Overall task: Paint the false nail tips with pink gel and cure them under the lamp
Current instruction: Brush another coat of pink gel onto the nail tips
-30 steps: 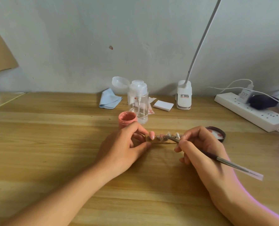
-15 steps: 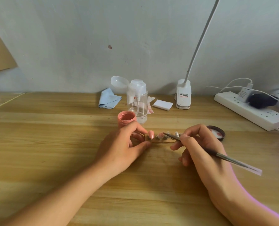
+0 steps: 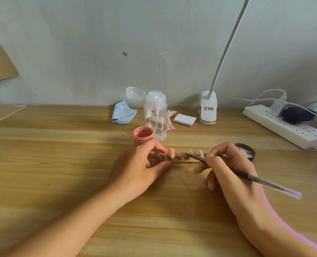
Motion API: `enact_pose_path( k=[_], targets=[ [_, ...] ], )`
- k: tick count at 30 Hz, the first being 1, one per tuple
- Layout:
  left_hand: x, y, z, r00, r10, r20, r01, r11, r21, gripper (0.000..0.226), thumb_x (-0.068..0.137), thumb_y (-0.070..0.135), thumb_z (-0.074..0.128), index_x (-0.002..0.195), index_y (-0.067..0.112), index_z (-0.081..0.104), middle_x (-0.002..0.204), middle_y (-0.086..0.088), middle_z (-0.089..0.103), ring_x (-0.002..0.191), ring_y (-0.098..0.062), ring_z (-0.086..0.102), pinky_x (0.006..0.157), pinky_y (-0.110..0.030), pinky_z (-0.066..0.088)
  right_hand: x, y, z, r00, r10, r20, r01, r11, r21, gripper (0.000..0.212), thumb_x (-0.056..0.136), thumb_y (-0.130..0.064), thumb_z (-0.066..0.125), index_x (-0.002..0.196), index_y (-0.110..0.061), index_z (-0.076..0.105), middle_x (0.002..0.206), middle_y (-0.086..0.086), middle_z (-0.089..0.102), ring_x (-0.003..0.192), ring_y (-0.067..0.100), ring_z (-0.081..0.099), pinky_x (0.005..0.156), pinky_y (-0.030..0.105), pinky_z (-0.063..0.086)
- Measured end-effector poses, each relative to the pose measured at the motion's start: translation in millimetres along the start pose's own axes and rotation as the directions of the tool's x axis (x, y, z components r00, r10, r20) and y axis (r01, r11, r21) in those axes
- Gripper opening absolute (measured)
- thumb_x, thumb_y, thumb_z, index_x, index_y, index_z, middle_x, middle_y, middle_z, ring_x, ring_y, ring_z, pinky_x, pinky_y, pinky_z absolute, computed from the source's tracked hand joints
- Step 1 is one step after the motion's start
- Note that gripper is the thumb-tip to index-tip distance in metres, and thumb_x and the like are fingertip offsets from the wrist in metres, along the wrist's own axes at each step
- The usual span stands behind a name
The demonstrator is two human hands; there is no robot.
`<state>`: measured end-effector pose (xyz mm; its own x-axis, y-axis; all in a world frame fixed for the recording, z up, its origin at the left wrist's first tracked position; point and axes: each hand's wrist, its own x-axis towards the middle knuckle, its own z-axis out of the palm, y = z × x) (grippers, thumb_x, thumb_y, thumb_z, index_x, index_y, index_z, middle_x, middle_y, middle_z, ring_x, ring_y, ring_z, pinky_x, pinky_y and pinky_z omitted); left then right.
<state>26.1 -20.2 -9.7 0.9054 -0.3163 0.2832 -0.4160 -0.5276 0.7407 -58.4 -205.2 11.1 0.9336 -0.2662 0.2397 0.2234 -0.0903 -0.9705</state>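
A person's left hand (image 3: 135, 164) pinches the end of a row of false nail tips (image 3: 191, 154) on a wooden desk (image 3: 61, 182). The open pink gel pot (image 3: 143, 133) sits just behind its knuckles, where a careless lift could tip it. The clip lamp (image 3: 207, 108) stands behind, well apart. The right hand (image 3: 228, 169) grips a brush (image 3: 255, 179) pen-fashion, bristles at the leftward tips. A slackened pinch could let the row skid and smear gel.

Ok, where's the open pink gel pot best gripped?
Probably take the gel pot by its side wall, below the rim, from its left: it stands upright and open, gel showing inside, and the pump bottle crowds its right.
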Motion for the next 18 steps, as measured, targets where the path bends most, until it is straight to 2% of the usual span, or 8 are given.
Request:
enact_pose_path(
  k=[4,8,13,18],
  targets=[
    [-1,0,0,1.0,0.001,-0.002,-0.001,1.0,-0.005,0.02,0.08,0.034,0.078,0.093,0.037,0.063,0.082,0.032,0.063,0.044,-0.001,0.045,0.056,-0.025,0.036,-1,-2,2,1.0,0.001,0.02,-0.001,1.0,-0.006,0.009,0.094,-0.007,0.054,0.085,-0.007,0.054,0.072,0.009,0.073,0.049,0.005,0.053,0.05,0.018,0.047],
    [-1,0,1,1.0,0.012,-0.004,-0.012,1.0,-0.013,0.02,0.08,0.035,0.078,0.093,0.038,0.063,0.085,0.027,0.065,0.045,-0.001,0.044,0.055,-0.024,0.033,-1,-4,2,1.0,-0.016,-0.013,0.016,1.0,0.01,0.007,0.094,-0.011,0.056,0.088,-0.007,0.055,0.074,0.008,0.073,0.049,0.008,0.052,0.055,0.027,0.052],
    [-1,0,1,1.0,0.012,-0.006,-0.012,1.0,-0.016,0.023,0.08,0.035,0.078,0.093,0.042,0.06,0.084,0.025,0.066,0.044,0.0,0.043,0.055,-0.023,0.033,-3,-6,4,0.999,-0.028,0.028,0.029,0.999,-0.046,0.007,0.09,-0.007,0.062,0.088,-0.008,0.055,0.076,0.007,0.074,0.052,0.002,0.057,0.055,0.029,0.047],
    [-1,-1,1,1.0,0.014,-0.001,-0.014,1.0,-0.018,0.024,0.079,0.037,0.077,0.094,0.042,0.06,0.084,0.023,0.066,0.045,-0.001,0.043,0.056,-0.025,0.035,-4,-11,5,0.999,-0.031,0.011,0.032,0.998,-0.05,0.009,0.086,-0.004,0.065,0.088,-0.006,0.056,0.078,0.014,0.071,0.053,0.008,0.052,0.063,0.042,0.044]
  ],
)
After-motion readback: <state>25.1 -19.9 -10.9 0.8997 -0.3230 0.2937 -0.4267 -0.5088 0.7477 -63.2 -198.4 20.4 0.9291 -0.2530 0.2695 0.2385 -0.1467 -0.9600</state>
